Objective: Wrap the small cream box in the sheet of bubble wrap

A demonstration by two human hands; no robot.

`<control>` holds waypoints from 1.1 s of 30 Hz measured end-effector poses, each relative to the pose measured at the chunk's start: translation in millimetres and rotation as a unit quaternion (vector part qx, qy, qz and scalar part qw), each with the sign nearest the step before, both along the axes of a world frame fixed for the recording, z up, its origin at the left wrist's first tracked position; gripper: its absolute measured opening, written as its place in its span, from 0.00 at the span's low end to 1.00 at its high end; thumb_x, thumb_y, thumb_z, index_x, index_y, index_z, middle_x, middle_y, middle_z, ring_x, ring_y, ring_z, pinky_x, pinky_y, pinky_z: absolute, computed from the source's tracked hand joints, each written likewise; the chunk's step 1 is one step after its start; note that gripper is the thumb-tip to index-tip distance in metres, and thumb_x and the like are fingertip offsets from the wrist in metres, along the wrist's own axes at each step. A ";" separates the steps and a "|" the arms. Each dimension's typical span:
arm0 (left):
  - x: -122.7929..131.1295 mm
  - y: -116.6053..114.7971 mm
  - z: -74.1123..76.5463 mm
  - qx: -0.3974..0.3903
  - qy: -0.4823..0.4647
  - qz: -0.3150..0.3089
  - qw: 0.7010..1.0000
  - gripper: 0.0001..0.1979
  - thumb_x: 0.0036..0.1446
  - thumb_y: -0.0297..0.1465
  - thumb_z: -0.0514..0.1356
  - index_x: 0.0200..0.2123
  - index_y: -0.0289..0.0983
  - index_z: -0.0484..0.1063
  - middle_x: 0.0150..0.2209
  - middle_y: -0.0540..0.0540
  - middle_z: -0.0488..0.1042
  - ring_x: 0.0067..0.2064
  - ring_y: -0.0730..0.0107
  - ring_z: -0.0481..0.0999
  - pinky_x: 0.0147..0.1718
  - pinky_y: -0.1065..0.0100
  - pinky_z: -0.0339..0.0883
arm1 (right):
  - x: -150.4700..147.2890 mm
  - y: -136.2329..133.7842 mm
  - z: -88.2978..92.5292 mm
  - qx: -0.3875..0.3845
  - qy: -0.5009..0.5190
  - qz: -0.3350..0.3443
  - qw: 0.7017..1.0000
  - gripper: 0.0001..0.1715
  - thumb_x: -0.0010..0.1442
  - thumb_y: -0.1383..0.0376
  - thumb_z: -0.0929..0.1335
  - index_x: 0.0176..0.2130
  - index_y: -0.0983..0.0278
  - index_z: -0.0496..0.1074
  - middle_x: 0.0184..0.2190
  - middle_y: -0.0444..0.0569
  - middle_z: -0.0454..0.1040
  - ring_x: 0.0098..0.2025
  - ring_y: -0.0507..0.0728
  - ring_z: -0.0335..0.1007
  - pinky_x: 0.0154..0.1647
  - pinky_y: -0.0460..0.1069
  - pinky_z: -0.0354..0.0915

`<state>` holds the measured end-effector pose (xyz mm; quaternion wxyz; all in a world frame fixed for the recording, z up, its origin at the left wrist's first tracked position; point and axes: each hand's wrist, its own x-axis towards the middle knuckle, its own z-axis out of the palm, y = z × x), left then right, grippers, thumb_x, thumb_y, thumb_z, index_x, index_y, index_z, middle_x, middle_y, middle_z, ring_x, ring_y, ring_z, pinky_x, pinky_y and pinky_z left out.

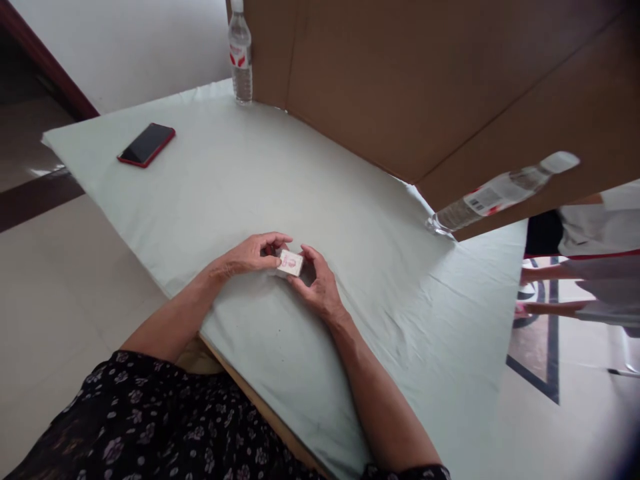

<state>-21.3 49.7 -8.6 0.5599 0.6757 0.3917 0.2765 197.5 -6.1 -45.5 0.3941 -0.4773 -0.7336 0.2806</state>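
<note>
A table under a pale green cloth (210, 193) fills the middle of the frame, and a tall brown cardboard panel (370, 73) stands across the upper right. The person's bare forearms come in from the bottom, slanting toward each other to meet at the centre. One water bottle (241, 63) stands at upper left of centre, another (493, 195) at the right, both beside the cardboard. The left hand (253, 255) reaches rightward, thumb pressed along the near side, fingers bent behind. The right hand (323, 287) curves like a C, thumb at the lower edge; whether it grips too, I cannot tell. A red-edged phone (147, 145) lies at upper left. The small white box (291, 263) sits mid-frame between the two hands, held by the left, its pink-printed face up.
</note>
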 end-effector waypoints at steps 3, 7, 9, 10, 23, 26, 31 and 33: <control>-1.3 0.4 0.8 -0.010 -0.013 -0.004 1.000 0.30 0.49 0.33 0.64 0.57 0.34 0.71 0.45 0.42 0.77 0.39 0.68 0.73 0.40 0.65 0.67 | 1.2 -1.4 0.4 0.027 -0.010 0.005 1.000 0.41 0.57 0.57 0.73 0.65 0.59 0.59 0.59 0.58 0.71 0.59 0.66 0.69 0.61 0.65 0.64; -1.4 -0.4 2.7 -0.032 -0.049 -0.001 0.998 0.29 0.48 0.32 0.64 0.56 0.34 0.71 0.45 0.41 0.77 0.42 0.65 0.75 0.42 0.64 0.68 | 3.3 -1.9 0.1 0.030 -0.029 0.007 0.999 0.48 0.56 0.50 0.73 0.68 0.58 0.56 0.65 0.60 0.65 0.66 0.69 0.63 0.64 0.67 0.60; -0.2 -1.1 3.3 -0.033 -0.052 0.004 0.998 0.30 0.48 0.32 0.65 0.56 0.34 0.71 0.45 0.41 0.77 0.42 0.65 0.75 0.42 0.65 0.68 | 3.7 -1.1 -0.2 0.019 -0.031 0.012 0.999 0.51 0.55 0.47 0.74 0.69 0.58 0.54 0.67 0.60 0.63 0.66 0.69 0.62 0.65 0.67 0.59; 0.7 -1.4 3.4 -0.031 -0.049 0.005 0.998 0.30 0.48 0.32 0.65 0.56 0.34 0.71 0.46 0.41 0.77 0.41 0.65 0.75 0.41 0.65 0.68 | 3.7 -0.4 -0.2 0.012 -0.031 0.015 0.999 0.53 0.54 0.47 0.74 0.69 0.58 0.54 0.66 0.60 0.64 0.66 0.70 0.63 0.65 0.67 0.59; 6.0 -2.1 3.6 -0.017 -0.023 -0.001 1.000 0.30 0.48 0.30 0.63 0.57 0.34 0.71 0.46 0.41 0.77 0.40 0.67 0.75 0.39 0.66 0.68 | 2.7 5.3 4.9 -0.012 -0.042 -0.006 0.999 0.41 0.54 0.55 0.75 0.63 0.56 0.64 0.53 0.53 0.77 0.54 0.65 0.73 0.59 0.63 0.64; 5.7 -1.8 2.9 -0.030 -0.039 0.001 0.999 0.31 0.47 0.30 0.63 0.57 0.33 0.70 0.45 0.41 0.77 0.40 0.67 0.75 0.40 0.66 0.68 | 3.8 3.6 3.9 0.006 -0.044 0.002 0.999 0.43 0.55 0.55 0.75 0.65 0.56 0.61 0.55 0.53 0.76 0.56 0.65 0.73 0.60 0.63 0.63; 4.0 -1.2 2.9 -0.045 -0.067 0.007 0.997 0.30 0.47 0.30 0.63 0.56 0.34 0.71 0.45 0.41 0.77 0.43 0.64 0.76 0.43 0.63 0.69 | 5.7 5.2 1.7 0.006 -0.043 0.011 0.999 0.44 0.55 0.55 0.75 0.66 0.54 0.60 0.55 0.52 0.77 0.56 0.65 0.73 0.59 0.63 0.63; 3.5 -0.7 2.7 -0.049 -0.071 0.008 0.996 0.29 0.47 0.30 0.64 0.55 0.34 0.71 0.44 0.41 0.77 0.43 0.63 0.76 0.44 0.62 0.69 | 5.7 5.9 1.7 0.005 -0.042 0.011 0.999 0.44 0.55 0.55 0.75 0.65 0.54 0.60 0.55 0.52 0.77 0.56 0.65 0.73 0.59 0.63 0.63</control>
